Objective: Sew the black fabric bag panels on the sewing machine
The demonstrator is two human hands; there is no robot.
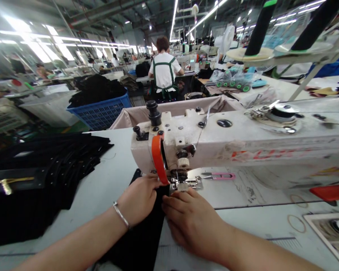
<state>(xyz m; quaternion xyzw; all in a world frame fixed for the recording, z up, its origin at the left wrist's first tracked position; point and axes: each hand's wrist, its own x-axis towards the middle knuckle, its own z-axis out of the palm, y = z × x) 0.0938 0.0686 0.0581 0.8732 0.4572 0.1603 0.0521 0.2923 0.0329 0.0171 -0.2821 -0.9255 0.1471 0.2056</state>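
Observation:
A strip of black fabric runs along the table up to the needle area of a white sewing machine. My left hand, with a silver bracelet at the wrist, rests on the fabric left of the presser foot, its fingers partly hidden behind the orange guard. Just in front of the foot, my right hand has its fingers curled together at the fabric's right edge. What its fingertips pinch is hidden. Pink-handled thread snips lie on the machine bed to the right.
Black pieces with zippers lie stacked at left. Behind them stands a blue basket of black fabric. A co-worker sits ahead, back turned. Thread cones stand at upper right; a bobbin tray sits at lower right.

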